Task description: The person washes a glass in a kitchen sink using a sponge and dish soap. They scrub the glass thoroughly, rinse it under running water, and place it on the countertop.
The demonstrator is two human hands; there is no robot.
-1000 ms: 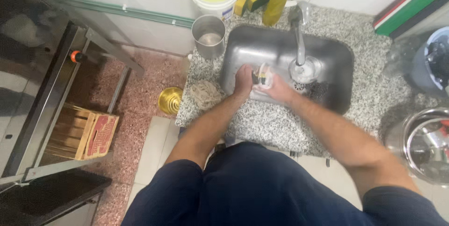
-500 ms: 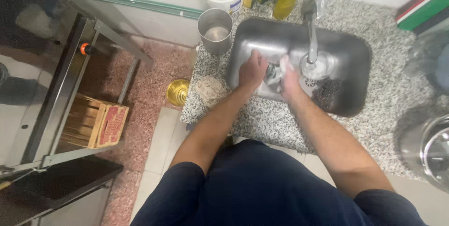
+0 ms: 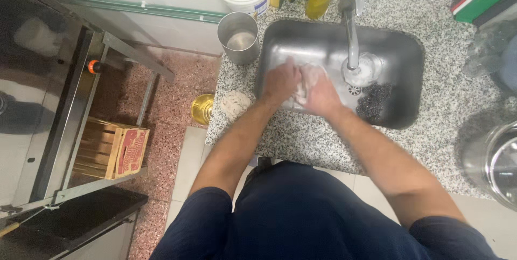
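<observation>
Soapy lather [image 3: 307, 79] sits between your palms, over the steel sink [image 3: 401, 61]. Your left hand [image 3: 280, 82] and right hand [image 3: 322, 94] press together, fingers loosely curled, grasping only foam. Faucet [image 3: 351, 28] just beside; steel wool [image 3: 374, 101] in the basin; metal cup [image 3: 238, 36] on the counter [image 3: 301, 136].

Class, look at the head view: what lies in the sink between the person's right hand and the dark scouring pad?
In the head view, between the right hand and the dark scouring pad lies the sink's drain, with bare steel around it.
</observation>
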